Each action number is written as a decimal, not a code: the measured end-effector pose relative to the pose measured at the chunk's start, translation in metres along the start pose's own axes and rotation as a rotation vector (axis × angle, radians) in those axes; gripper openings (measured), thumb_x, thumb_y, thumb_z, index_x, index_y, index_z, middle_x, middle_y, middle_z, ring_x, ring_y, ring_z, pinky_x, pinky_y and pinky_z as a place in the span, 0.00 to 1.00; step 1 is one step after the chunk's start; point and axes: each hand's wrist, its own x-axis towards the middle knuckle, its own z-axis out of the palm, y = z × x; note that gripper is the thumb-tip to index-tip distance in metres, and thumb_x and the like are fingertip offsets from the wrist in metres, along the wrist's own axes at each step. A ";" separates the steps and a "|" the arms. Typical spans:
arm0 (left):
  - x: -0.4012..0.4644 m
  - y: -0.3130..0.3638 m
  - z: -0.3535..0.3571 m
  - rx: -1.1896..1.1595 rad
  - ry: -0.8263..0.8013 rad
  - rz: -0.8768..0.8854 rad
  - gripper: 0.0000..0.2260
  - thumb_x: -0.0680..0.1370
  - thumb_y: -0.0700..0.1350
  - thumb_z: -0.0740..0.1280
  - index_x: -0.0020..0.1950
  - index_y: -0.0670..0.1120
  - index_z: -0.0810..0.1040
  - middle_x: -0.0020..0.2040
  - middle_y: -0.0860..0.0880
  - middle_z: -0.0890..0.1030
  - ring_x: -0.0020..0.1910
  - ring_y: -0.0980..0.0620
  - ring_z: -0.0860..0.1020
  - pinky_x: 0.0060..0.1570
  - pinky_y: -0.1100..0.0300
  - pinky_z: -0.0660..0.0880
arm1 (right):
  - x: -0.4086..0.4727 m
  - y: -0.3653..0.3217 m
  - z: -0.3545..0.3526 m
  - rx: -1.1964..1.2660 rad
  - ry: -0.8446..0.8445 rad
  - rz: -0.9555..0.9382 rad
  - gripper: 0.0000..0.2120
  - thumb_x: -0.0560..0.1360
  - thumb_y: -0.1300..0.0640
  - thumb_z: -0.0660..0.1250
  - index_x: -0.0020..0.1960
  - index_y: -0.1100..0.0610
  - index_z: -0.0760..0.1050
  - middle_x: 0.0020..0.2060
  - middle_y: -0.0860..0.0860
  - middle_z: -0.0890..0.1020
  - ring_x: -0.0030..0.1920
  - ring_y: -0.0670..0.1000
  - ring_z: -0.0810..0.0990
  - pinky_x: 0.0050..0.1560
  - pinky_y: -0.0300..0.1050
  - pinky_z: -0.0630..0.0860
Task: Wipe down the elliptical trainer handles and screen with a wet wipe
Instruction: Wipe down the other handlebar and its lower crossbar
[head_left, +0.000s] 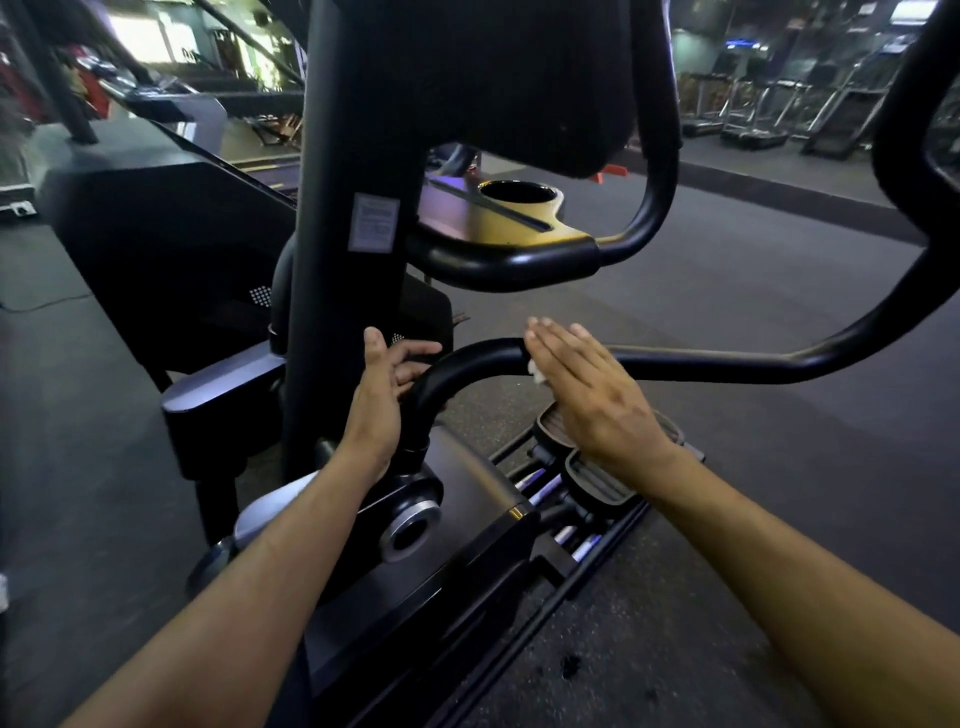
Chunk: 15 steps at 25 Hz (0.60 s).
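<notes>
A long black curved handle (691, 364) of the elliptical trainer runs across the middle and rises at the far right. My right hand (587, 384) lies flat against it with fingers straight, pressing a white wet wipe (537, 371) between palm and bar. Only a small corner of the wipe shows under the hand. My left hand (382, 384) is open, fingers spread beside the handle's lower bend, close to it or lightly touching. The console's dark back (509, 78) hangs above; the screen face is hidden. A short fixed handle (639, 208) loops below the console.
The trainer's thick black upright post (343, 208) stands left of my hands. A tray with a cup holder (519, 195) sits under the console. Foot pedals (597, 483) and rails lie below. Another dark machine (156, 234) stands at left, treadmills (753, 119) far back right.
</notes>
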 end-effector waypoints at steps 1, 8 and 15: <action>0.001 0.000 0.000 -0.001 0.002 -0.004 0.42 0.74 0.80 0.45 0.58 0.52 0.85 0.51 0.36 0.85 0.54 0.32 0.83 0.63 0.30 0.76 | 0.001 -0.001 -0.001 0.005 0.012 0.054 0.20 0.84 0.63 0.54 0.74 0.67 0.69 0.71 0.61 0.74 0.73 0.58 0.72 0.77 0.57 0.63; 0.003 -0.001 -0.001 -0.064 0.049 -0.012 0.41 0.76 0.76 0.42 0.57 0.51 0.86 0.53 0.35 0.85 0.59 0.32 0.81 0.69 0.31 0.72 | 0.042 -0.023 0.003 -0.005 -0.068 -0.104 0.20 0.84 0.63 0.52 0.73 0.66 0.72 0.69 0.61 0.77 0.70 0.59 0.75 0.76 0.54 0.65; 0.003 0.001 -0.001 -0.088 0.042 -0.034 0.42 0.80 0.72 0.40 0.63 0.46 0.83 0.54 0.37 0.85 0.58 0.35 0.83 0.66 0.36 0.75 | 0.063 -0.025 0.007 0.106 -0.176 0.011 0.19 0.84 0.57 0.57 0.71 0.62 0.74 0.63 0.59 0.81 0.62 0.60 0.80 0.68 0.52 0.72</action>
